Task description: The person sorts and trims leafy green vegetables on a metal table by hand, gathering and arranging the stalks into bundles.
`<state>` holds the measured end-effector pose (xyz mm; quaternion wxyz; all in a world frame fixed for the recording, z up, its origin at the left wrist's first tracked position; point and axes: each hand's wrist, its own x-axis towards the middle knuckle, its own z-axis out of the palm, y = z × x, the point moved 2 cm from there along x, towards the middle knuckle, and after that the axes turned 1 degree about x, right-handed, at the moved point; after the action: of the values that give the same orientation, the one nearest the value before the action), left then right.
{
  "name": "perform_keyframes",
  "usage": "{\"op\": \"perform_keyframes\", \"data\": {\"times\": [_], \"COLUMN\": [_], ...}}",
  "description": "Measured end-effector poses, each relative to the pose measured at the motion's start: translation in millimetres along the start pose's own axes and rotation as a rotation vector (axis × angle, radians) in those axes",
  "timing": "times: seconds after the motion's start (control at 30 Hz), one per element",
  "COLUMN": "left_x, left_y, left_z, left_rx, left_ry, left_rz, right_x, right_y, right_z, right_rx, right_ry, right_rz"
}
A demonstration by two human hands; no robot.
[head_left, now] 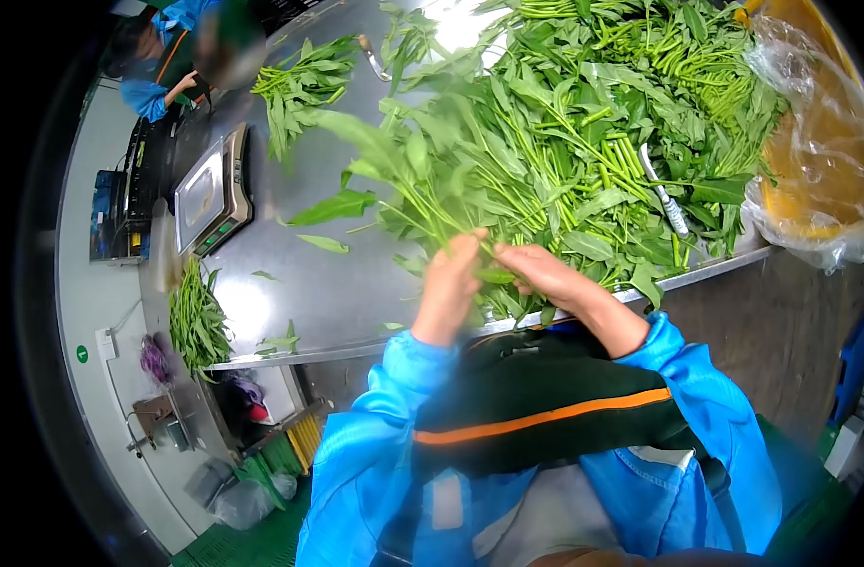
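Observation:
My left hand [450,286] is closed around the stems of a bunch of water spinach [418,180], with the leaves fanning up and to the left. Close beside it, my right hand [553,278] has its fingers pinched at a leafy piece [494,275] by the stems. Part of the fingers' grip is hidden by leaves. Both hands are just above the near edge of the metal table [314,298]. Beyond and to the right of them spreads a large heap of water spinach [583,142]. A knife with a patterned handle [676,215] lies on that heap.
A weighing scale [215,194] stands on the left. Bundles of greens lie at the table's back [304,85] and left corner [198,317]. A curved blade with a wooden handle [367,49] lies further back. A plastic-lined yellow crate [810,170] is right. A co-worker [163,66] is at upper left.

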<state>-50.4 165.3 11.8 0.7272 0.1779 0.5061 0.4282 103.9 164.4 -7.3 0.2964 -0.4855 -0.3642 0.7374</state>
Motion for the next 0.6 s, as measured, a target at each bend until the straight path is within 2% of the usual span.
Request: {"op": "perform_keyframes", "data": {"times": [0.03,0.07,0.17,0.2,0.3,0.33,0.43,0.53,0.6], "left_x": [-1.7,-3.4,-7.0,-7.6,1.8,4.0,8.1,4.2,4.6], "left_y": [1.1,2.6,-0.5,-2.1,4.9,18.1,51.2,40.2,25.9], "left_z": [3.1,4.4,3.2,2.4,-8.0,-19.2,-57.8,-51.4,-38.2], "left_rx": [0.007,0.015,0.004,-0.005,-0.258,-0.172,-0.261,-0.199,-0.182], "left_ry": [0.0,0.003,0.023,0.029,0.159,0.191,0.225,0.14,0.085], "left_rz": [0.008,0.016,0.039,0.045,0.182,0.227,0.352,0.237,0.172], "right_x": [-0.1,-3.4,0.5,-10.8,-34.8,-41.5,-59.8,-56.7,-41.2], "right_y": [-5.7,-12.5,6.3,-5.1,-8.7,-1.4,6.8,-8.3,-28.8], "right_z": [2.4,5.0,-0.7,3.1,0.9,-5.0,-28.3,-30.5,-19.7], "right_rx": [-0.048,0.071,-0.39,-0.394,-0.724,-0.771,-0.706,-0.996,-0.815], "right_ry": [-0.019,0.041,0.101,0.114,0.037,0.028,0.046,0.152,0.163], "right_rz": [0.05,0.033,-0.331,-0.295,-0.318,-0.395,-0.327,-0.428,-0.459]}}
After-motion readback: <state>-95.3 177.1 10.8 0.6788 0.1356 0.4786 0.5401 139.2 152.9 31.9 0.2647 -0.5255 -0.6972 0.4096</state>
